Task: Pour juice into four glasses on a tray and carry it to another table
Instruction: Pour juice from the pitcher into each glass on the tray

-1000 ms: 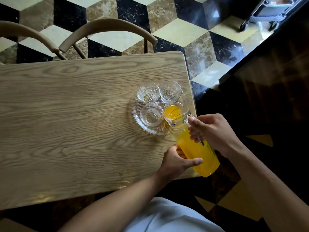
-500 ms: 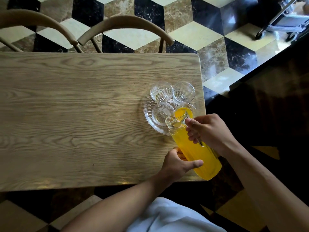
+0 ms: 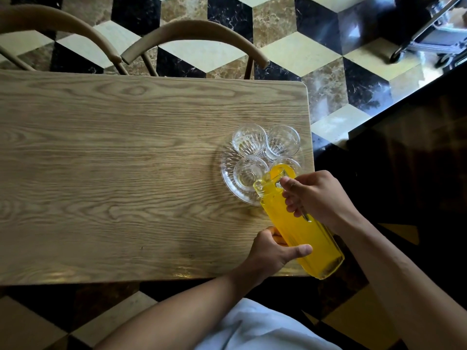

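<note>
tilting the juice pitcher (image 3: 298, 231) over a glass (image 3: 286, 168), both hands' fingers (image 3: 290, 198) grasping it.

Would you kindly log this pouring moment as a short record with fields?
surface: wooden table
tray: clear glass tray, near the table's right edge
glasses: four on the tray
being filled: near right glass, juice in it
empty: the other three glasses
jug: tilted jug of orange juice, spout over the near right glass
left hand: grips the jug's lower body
right hand: holds the jug's handle
</note>
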`<action>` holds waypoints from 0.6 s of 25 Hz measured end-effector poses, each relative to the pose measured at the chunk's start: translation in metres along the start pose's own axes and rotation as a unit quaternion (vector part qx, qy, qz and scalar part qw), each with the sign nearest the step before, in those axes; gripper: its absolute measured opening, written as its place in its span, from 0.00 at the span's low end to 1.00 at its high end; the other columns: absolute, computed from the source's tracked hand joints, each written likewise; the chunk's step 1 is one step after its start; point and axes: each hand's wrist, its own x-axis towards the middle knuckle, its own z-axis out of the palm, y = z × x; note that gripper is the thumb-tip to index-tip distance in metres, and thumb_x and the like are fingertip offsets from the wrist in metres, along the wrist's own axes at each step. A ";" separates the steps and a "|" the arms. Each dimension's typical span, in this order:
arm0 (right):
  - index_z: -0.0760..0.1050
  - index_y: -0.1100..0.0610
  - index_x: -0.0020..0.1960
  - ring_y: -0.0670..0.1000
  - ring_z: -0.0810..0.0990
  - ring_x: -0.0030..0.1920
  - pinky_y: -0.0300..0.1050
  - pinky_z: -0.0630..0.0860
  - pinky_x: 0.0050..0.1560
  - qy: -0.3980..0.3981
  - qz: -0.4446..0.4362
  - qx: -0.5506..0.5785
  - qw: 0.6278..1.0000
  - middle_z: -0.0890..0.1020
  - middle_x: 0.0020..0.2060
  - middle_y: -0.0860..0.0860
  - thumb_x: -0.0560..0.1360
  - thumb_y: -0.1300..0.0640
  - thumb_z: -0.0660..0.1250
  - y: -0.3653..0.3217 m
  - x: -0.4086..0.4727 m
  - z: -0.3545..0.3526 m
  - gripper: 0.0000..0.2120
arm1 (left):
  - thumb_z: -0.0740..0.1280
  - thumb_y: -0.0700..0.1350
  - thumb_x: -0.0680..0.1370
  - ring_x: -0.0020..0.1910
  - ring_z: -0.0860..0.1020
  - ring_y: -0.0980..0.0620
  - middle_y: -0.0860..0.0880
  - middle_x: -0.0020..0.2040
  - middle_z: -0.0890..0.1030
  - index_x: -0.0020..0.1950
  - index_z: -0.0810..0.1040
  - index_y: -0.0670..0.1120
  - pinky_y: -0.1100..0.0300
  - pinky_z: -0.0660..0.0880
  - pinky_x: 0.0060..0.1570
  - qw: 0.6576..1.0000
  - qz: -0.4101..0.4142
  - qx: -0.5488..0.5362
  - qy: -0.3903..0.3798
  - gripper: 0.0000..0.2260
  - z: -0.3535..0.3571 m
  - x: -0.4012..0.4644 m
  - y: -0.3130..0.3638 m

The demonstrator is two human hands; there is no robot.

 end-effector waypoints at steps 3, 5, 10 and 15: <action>0.84 0.60 0.36 0.61 0.87 0.33 0.63 0.85 0.39 -0.009 0.002 -0.002 1.000 0.86 0.29 0.55 0.79 0.46 0.71 -0.005 0.003 0.001 0.21 | 0.87 0.65 0.55 0.52 0.89 0.49 0.50 0.51 0.91 0.57 0.84 0.48 0.50 0.85 0.58 1.000 0.005 0.007 0.003 0.37 0.000 -0.002 0.002; 0.84 0.61 0.36 0.59 0.87 0.32 0.60 0.86 0.38 -0.013 0.002 -0.011 1.000 0.86 0.29 0.55 0.79 0.46 0.71 -0.008 0.005 0.002 0.21 | 0.86 0.65 0.55 0.52 0.89 0.49 0.49 0.52 0.91 0.58 0.84 0.47 0.48 0.85 0.60 1.000 0.005 0.007 0.005 0.38 0.000 -0.004 0.003; 0.84 0.61 0.37 0.58 0.87 0.32 0.59 0.86 0.38 -0.018 0.011 -0.023 1.000 0.86 0.29 0.55 0.80 0.46 0.71 -0.013 0.007 0.004 0.21 | 0.87 0.62 0.57 0.53 0.89 0.46 0.48 0.52 0.91 0.56 0.85 0.46 0.46 0.84 0.61 1.000 0.006 0.000 -0.004 0.34 -0.001 -0.006 0.005; 0.84 0.60 0.37 0.58 0.87 0.32 0.58 0.87 0.39 -0.017 0.014 -0.037 0.999 0.86 0.29 0.54 0.80 0.46 0.71 -0.015 0.010 0.006 0.21 | 0.86 0.64 0.56 0.51 0.90 0.49 0.50 0.50 0.91 0.53 0.85 0.49 0.57 0.85 0.54 1.000 0.006 -0.002 -0.003 0.32 -0.001 -0.006 0.004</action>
